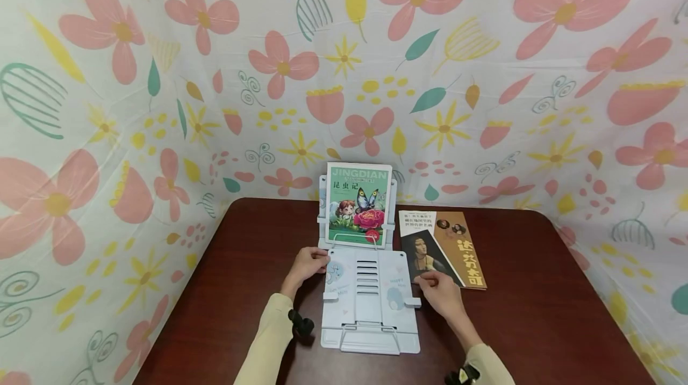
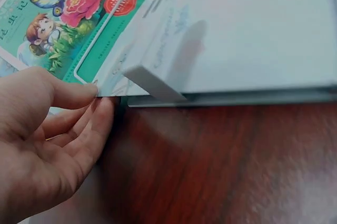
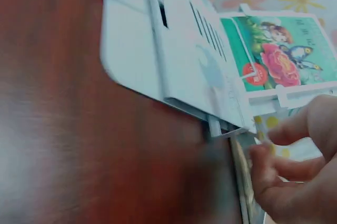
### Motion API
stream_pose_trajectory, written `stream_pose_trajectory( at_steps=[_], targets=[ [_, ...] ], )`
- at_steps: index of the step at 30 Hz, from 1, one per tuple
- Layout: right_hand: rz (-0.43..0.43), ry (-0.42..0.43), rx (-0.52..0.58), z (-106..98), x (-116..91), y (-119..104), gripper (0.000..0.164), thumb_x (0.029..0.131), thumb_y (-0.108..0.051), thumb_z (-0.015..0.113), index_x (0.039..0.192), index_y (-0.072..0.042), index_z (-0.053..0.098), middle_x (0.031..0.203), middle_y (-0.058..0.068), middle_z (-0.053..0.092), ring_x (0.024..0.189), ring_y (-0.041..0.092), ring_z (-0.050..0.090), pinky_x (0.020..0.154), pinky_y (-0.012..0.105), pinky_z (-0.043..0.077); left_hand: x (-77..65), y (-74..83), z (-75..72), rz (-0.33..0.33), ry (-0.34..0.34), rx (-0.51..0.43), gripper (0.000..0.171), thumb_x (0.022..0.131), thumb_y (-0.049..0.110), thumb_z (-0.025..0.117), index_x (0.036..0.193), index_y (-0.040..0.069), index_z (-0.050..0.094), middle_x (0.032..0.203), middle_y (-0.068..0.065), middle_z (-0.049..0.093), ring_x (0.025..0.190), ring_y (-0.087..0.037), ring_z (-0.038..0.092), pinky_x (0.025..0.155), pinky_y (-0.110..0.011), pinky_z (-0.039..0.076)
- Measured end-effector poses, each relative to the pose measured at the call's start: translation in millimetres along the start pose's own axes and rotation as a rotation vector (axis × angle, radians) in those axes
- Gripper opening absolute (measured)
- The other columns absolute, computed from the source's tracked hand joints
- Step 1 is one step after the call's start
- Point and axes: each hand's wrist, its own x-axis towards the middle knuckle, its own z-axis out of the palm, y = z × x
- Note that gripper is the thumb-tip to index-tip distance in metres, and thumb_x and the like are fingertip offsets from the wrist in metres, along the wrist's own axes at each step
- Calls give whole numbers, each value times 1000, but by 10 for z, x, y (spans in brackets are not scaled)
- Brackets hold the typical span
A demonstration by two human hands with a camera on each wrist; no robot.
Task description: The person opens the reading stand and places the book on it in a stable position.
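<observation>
A white book stand [image 1: 371,292] with slots, side clips and a wire rest is in front of me. My left hand [image 1: 309,264] pinches its upper left edge between thumb and fingers, as the left wrist view shows. On the other side, my right hand [image 1: 443,295] has its thumb and fingertips together at the stand's upper right edge, beside the side clip [image 3: 216,126]. Behind it, a green children's book [image 1: 357,206] leans upright on a second white stand [image 1: 322,218]. Near my right hand lies a book with a portrait cover [image 1: 424,253].
A brown book [image 1: 467,242] lies partly under the portrait book, at the right on the dark wooden table [image 1: 258,242]. A flower-patterned cloth [image 1: 301,104] hangs behind and beside the table. Black cameras are strapped to both wrists.
</observation>
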Motion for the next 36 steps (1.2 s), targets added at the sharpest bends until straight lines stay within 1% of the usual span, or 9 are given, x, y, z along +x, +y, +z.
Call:
stream_pose_trajectory(
  at_steps=[2,5,12,18,22,25,27,31,36],
  targets=[
    [3,-20,-32,22,79,-20,28,95,-17,65,111,6,70,98,18,72,86,25,67,69,35,54,13,-1,16,-3,-2,-10,26,96,6,65,118,-8,67,101,-18,69,81,-18,71,76,-33,62],
    [4,-56,-24,73,152,-62,32,94,-14,63,115,9,67,102,22,71,90,29,68,72,40,56,16,10,37,15,17,-3,23,94,4,67,115,-7,68,98,-18,70,81,-19,71,76,-34,62],
    [12,-64,18,143,226,-140,35,94,-13,63,118,12,63,100,22,68,85,26,64,67,34,52,-18,65,47,96,86,51,17,91,5,71,107,-3,71,96,-15,72,79,-16,70,76,-35,61],
    [-7,-22,74,43,253,-162,28,95,-10,63,116,8,67,100,18,68,86,23,64,67,27,51,-120,217,-10,160,124,78,14,90,10,74,102,3,75,94,-12,75,78,-16,69,73,-35,60],
    [-49,-4,168,-84,250,-223,23,96,-9,64,114,6,68,101,18,68,85,19,61,66,24,52,-216,366,-58,214,151,66,11,92,12,72,100,5,75,93,-12,76,82,-31,72,73,-35,60],
    [-88,8,230,-192,214,-306,20,96,-7,66,112,5,68,102,19,68,87,17,59,69,21,50,-305,468,-92,273,158,61,9,93,11,72,99,5,75,93,-13,76,84,-41,71,70,-31,59],
    [-114,18,266,-261,171,-363,19,96,-6,66,111,5,68,104,20,68,89,17,59,70,20,49,-381,519,-113,306,153,56,8,93,10,72,99,6,75,93,-15,75,84,-44,69,68,-26,57],
    [-174,34,311,-382,49,-465,17,96,-7,67,110,3,67,106,21,68,89,16,62,74,19,51,-559,596,-167,345,124,25,6,93,10,73,97,7,76,90,-15,74,82,-45,67,67,-24,55],
    [-298,58,301,-512,-114,-553,15,96,-11,69,108,-2,69,102,15,71,86,10,64,77,17,50,-777,650,-260,376,53,-3,6,93,12,74,95,7,74,87,-15,72,79,-41,66,70,-31,58]
  ],
)
